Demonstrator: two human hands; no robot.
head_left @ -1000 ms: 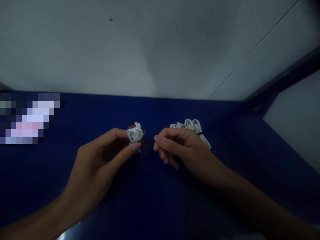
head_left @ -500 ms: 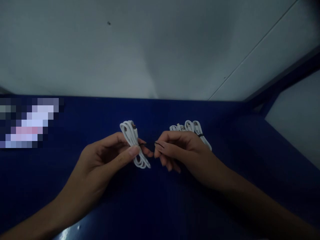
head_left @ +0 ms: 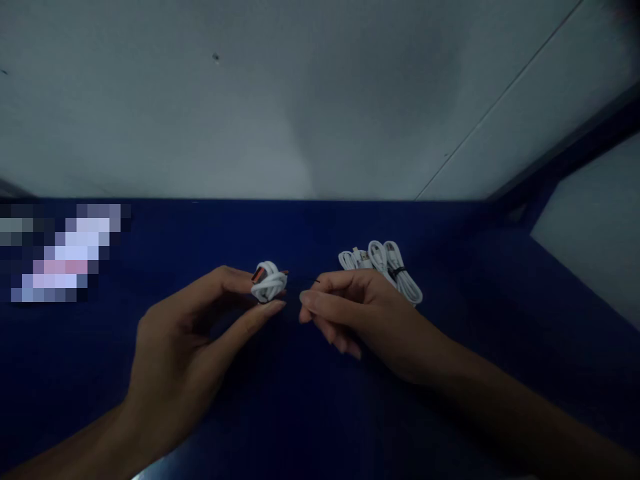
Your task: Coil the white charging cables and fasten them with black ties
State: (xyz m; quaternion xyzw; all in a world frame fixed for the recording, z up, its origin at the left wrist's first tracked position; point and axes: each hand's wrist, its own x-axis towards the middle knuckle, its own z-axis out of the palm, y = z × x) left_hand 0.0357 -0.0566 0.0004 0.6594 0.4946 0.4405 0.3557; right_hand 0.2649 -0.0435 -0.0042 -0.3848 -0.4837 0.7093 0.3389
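Note:
My left hand [head_left: 200,333] pinches a coiled white USB cable [head_left: 270,283] between thumb and fingers, its end turned towards me so that an orange-lined plug shows. Just to its right, my right hand [head_left: 355,310] is closed in a pinch on a thin black tie [head_left: 317,281], of which a short end sticks up above the fingers. A faint dark line spans the gap to the coil; its join there is hard to make out. Behind my right hand lie several bundled white cables [head_left: 405,273], the rightmost with a black tie round it.
Both hands are above a dark blue tabletop [head_left: 280,400]. A pale wall [head_left: 250,133] rises at its back edge, and a blue frame bar [head_left: 565,153] slants along the right. A pixelated patch covers something at the left.
The cable coil has turned in my left hand from lengthwise to end-on. My right hand has shifted slightly down and left, still pinching the tie.

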